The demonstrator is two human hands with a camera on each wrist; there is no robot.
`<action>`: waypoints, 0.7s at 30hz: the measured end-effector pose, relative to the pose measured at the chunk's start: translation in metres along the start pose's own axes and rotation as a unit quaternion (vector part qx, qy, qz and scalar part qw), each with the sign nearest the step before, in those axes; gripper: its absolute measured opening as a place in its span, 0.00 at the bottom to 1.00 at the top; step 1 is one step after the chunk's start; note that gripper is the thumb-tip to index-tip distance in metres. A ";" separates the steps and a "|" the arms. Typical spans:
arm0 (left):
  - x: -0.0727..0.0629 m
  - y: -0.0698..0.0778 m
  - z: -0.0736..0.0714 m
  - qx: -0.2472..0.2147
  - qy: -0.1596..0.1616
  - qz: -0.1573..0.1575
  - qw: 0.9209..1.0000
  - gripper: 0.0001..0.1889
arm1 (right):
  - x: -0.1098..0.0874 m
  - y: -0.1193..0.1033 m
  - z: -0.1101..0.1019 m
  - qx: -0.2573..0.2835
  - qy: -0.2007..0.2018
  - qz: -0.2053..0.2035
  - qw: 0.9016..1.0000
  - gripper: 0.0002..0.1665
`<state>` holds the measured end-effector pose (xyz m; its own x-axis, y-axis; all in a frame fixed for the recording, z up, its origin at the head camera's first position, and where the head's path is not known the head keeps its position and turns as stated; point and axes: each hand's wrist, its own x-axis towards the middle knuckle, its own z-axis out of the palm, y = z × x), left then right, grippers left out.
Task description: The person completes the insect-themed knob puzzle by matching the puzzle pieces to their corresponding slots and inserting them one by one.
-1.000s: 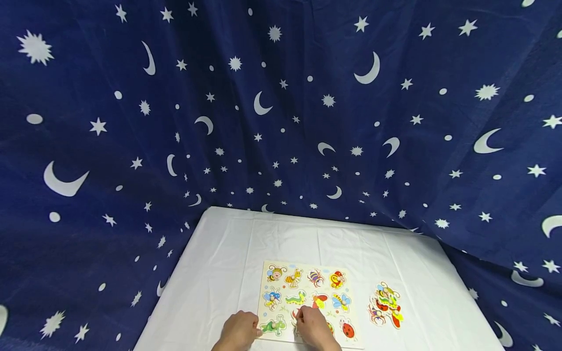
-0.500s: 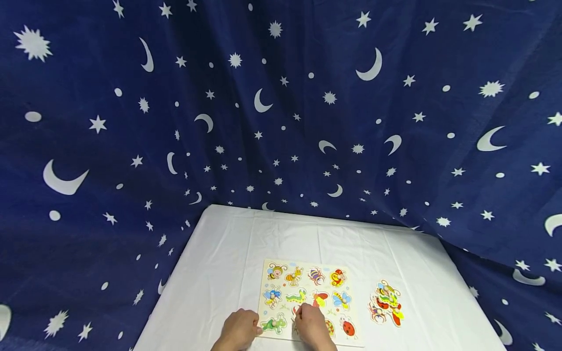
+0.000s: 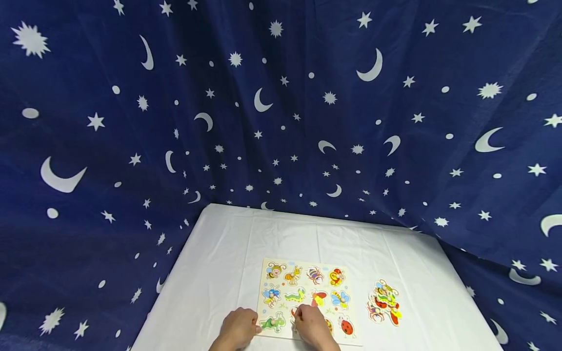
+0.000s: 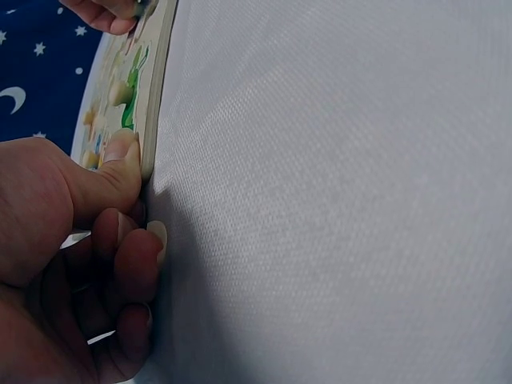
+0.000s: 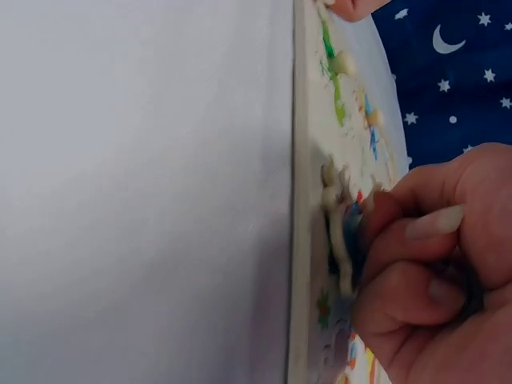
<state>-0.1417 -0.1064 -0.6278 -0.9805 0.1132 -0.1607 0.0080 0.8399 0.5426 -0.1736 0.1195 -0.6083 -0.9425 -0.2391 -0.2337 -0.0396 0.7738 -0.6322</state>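
A wooden peg puzzle board (image 3: 307, 285) with insect pictures lies near the front of the table. My left hand (image 3: 239, 325) grips its near left corner; the left wrist view shows the thumb on top and the other fingers curled at the edge. Beside that thumb sits a green grasshopper piece (image 4: 134, 92) with a round wooden knob. My right hand (image 3: 312, 325) is over the front row, pinching a puzzle piece (image 5: 339, 240) that stands slightly tilted at the board's surface. Fingers hide most of this piece, its knob and its picture.
Several loose insect pieces (image 3: 382, 301) lie in an overlapping heap to the right of the board. A white cloth (image 3: 228, 273) covers the table. Behind and at the sides hangs a dark blue curtain (image 3: 290, 131) with moons and stars.
Both hands keep nearly the same places, the right one over the front row and the left one at the corner. Only the head view shifts slightly.
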 end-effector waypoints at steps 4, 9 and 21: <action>0.000 0.001 0.001 0.004 0.005 0.002 1.000 0.21 | 0.000 0.002 0.003 -0.014 0.014 -0.008 1.000 0.08; 0.001 0.002 0.002 0.002 -0.002 0.003 1.000 0.20 | -0.002 0.003 0.006 0.003 0.036 0.009 0.999 0.08; 0.001 0.002 0.000 0.016 -0.006 -0.003 1.000 0.21 | -0.001 0.001 0.010 0.016 0.056 0.006 0.998 0.12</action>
<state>-0.1427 -0.1048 -0.6271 -0.9779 0.1155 -0.1742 0.0096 0.8572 0.5149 -0.1691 0.1149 -0.6158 -0.9742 -0.1606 -0.1587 -0.0182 0.7564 -0.6538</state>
